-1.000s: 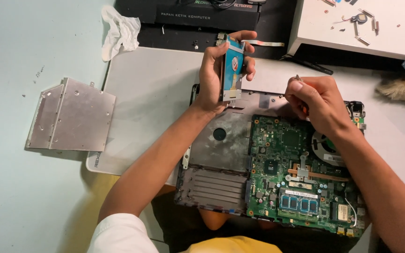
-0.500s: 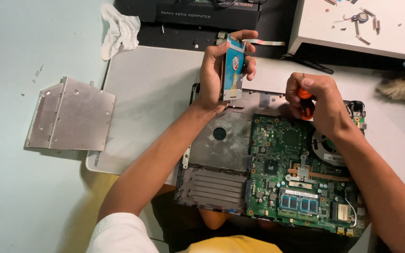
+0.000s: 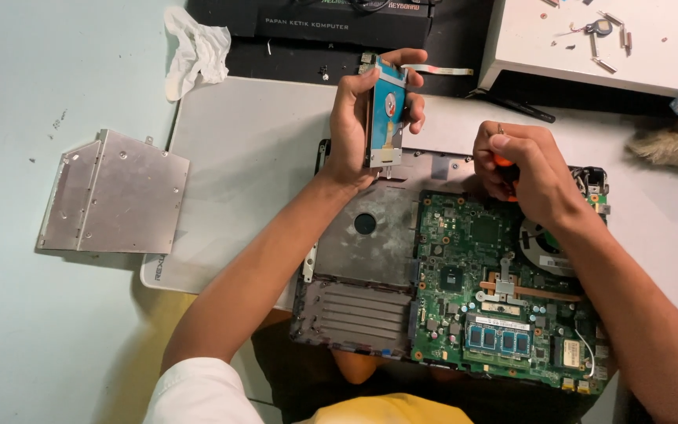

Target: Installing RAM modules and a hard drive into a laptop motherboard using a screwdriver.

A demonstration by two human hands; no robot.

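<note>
My left hand (image 3: 359, 118) holds a small hard drive (image 3: 387, 114) in its metal bracket, turned on edge above the far left corner of an opened laptop base (image 3: 355, 235). My right hand (image 3: 523, 169) is closed around an orange-handled screwdriver (image 3: 502, 160), held over the far edge of the green motherboard (image 3: 496, 283). The screwdriver's tip is hidden by my fingers. A cooling fan (image 3: 543, 235) sits just under my right wrist.
A silver optical drive (image 3: 111, 196) lies on the pale blue table at left. A crumpled white cloth (image 3: 194, 47) sits at the far left, a black keyboard box (image 3: 331, 23) behind. Loose screws lie on a white board (image 3: 614, 39); a brush (image 3: 672, 145) lies at right.
My right hand has turned and closed over the screwdriver, whose orange handle came into view. My left hand keeps the hard drive in the same place.
</note>
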